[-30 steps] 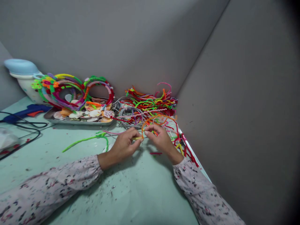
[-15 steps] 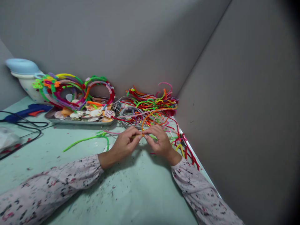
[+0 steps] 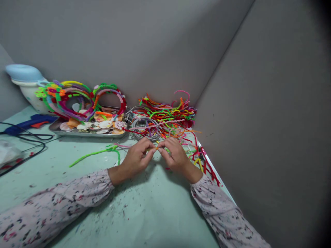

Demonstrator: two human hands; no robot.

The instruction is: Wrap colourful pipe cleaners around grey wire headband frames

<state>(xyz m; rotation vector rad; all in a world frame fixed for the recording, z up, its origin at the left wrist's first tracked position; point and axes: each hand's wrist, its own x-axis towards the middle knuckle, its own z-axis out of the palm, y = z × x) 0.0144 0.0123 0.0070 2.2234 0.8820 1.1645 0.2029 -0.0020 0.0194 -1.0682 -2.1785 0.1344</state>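
My left hand [image 3: 137, 156] and my right hand [image 3: 176, 156] meet just above the table, thumb and forefinger pinched on each. Between the fingertips shows a short bit of orange pipe cleaner [image 3: 156, 148]; the fingers hide most of it. Some yellow shows at the left fingertips, too small to make out. Beyond my hands lie a coil of grey wire [image 3: 144, 128] and a heap of coloured pipe cleaners [image 3: 169, 112]. A green pipe cleaner [image 3: 89, 157] rests on the table left of my left hand.
A metal tray [image 3: 88, 135] of shells stands at the back left, with wrapped hoops [image 3: 69, 103] leaning over it. Further left are a blue glue gun [image 3: 28, 124], black cords and a white container with a blue lid [image 3: 24, 73]. Walls border the table behind and at right.
The orange pipe cleaner's long tail, which arched up and right from my fingers, has dropped out of that arc. An orange end now shows lower, beyond my right hand. Both hands stay nearly in place.
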